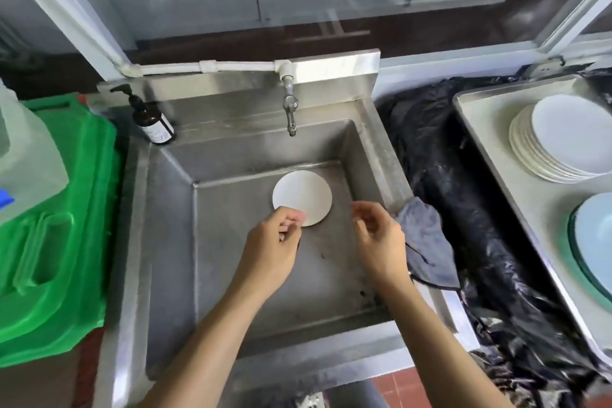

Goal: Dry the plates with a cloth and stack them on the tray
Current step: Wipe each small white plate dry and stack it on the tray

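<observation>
- My left hand (276, 235) pinches the plate (302, 197) rim, lifting it clear of the sink (172, 242).
- Right hand (377, 238) loose, empty, beside the cloth (427, 242) for wiping.

Sink (371, 156) fills centre of frame; tap (290, 109) on its back wall, upper centre. Pump bottle (150, 117) on the sink ledge, upper left of the basin. One plate (303, 197) in the basin, centre, w/ left hand (273, 248) at its lower-left edge and right hand (379, 242) just right of it, apart from the plate. Cloth (427, 242) draped over sink's right rim, directly right of right hand. Bin lid (66, 242) left of sink, jug (23, 149) on it at far left. Tray (490, 116) at right edge; plate stack (559, 139) on it, upper right; bowls (596, 242) on it below the stack. Bag (463, 195) btwn sink and tray.
</observation>
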Demonstrator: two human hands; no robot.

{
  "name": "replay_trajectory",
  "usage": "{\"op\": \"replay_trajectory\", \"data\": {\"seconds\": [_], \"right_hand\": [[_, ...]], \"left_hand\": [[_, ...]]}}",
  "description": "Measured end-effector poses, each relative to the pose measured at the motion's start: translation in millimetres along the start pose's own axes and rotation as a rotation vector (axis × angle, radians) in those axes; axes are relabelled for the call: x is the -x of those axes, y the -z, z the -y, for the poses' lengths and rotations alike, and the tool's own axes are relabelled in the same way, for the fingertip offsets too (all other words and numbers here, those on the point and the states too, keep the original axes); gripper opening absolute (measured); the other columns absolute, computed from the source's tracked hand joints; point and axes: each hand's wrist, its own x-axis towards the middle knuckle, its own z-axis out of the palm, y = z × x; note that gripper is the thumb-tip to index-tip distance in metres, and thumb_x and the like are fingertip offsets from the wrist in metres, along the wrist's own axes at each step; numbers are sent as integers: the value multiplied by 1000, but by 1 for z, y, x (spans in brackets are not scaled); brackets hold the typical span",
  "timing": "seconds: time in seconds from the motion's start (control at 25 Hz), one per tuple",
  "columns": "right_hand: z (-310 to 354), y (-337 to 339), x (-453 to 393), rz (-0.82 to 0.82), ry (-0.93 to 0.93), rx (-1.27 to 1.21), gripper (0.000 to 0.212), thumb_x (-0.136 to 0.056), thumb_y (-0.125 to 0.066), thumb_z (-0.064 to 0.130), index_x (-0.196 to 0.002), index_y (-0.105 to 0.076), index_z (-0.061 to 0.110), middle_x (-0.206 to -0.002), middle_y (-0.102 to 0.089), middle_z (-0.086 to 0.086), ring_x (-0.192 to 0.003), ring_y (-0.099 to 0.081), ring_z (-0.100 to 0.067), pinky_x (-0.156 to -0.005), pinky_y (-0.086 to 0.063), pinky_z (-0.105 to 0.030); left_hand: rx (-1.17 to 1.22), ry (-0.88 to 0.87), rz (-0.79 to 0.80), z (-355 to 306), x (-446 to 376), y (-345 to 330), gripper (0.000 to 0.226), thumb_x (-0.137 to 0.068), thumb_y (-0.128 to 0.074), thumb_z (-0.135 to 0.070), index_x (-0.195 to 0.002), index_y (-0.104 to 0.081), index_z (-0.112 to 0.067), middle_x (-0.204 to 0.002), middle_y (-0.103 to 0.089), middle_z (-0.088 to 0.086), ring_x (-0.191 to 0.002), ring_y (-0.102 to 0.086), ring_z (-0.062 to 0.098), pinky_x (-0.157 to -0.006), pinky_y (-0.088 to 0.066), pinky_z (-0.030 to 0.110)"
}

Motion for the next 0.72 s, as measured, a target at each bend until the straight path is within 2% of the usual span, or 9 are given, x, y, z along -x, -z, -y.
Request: {"op": "replay_trajectory", "data": {"seconds": [0.12,0.2,0.24,0.32,0.44,0.48,0.6,0.72], "right_hand": [[-14,-21,-1,49,-56,34,27,-92,-60,9,-104,-69,31,-95,-71,23,-86,-66,4,-79,-50,-16],[-29,-38,-13,86,-82,63,25,-93,-60,9,-107,-71,25,-96,-72,21,-87,-67,1,-81,-52,-22],[-38,-48,-20,98,-97,72,24,-94,-60,9,-108,-72,24,-96,-72,20,-87,-67,1,-80,-52,-21],[-62,-72,-43,119,-123,71,24,-94,-60,9,-107,-72,25,-94,-72,19,-86,-66,1,-73,-49,-10],[-99,-108,-80,140,-179,48,23,-96,-59,12,-106,-71,29,-94,-72,16,-88,-66,-2,-61,-46,-4],[-115,-120,-93,152,-196,61,23,-97,-58,14,-107,-71,30,-94,-71,16,-89,-66,-3,-61,-47,-5],[-159,-141,-129,104,-283,101,21,-97,-57,19,-109,-72,29,-95,-71,15,-88,-66,-1,-74,-51,-18],[-202,-162,-161,52,-345,130,20,-97,-58,18,-109,-72,25,-94,-70,10,-88,-66,-8,-76,-46,-22]], "left_hand": [[41,76,-7,33,-4,-1,20,-98,-59,-11,-95,-71,-26,-95,-73,-18,-91,-66,-3,-77,-45,7],[60,129,-18,59,-13,-6,19,-97,-60,-11,-95,-71,-27,-97,-74,-18,-95,-67,-1,-84,-49,15],[59,156,-16,74,-20,-9,19,-97,-59,-12,-97,-71,-27,-99,-74,-18,-98,-68,2,-87,-50,20],[45,185,-29,108,-41,-19,21,-98,-58,-12,-97,-70,-30,-100,-74,-19,-100,-68,2,-88,-51,21],[71,232,-75,154,-76,-37,28,-97,-56,-8,-93,-69,-33,-101,-74,-19,-100,-68,0,-88,-50,20],[80,242,-83,171,-91,-44,29,-96,-56,-7,-93,-69,-33,-102,-74,-17,-101,-67,0,-88,-49,18],[85,290,-25,209,-128,-66,29,-97,-53,-6,-101,-68,-31,-107,-71,-18,-104,-65,-4,-86,-44,7],[71,319,-35,248,-158,-86,29,-97,-52,-7,-115,-66,-26,-113,-66,-22,-106,-62,-5,-81,-41,-1]]}}
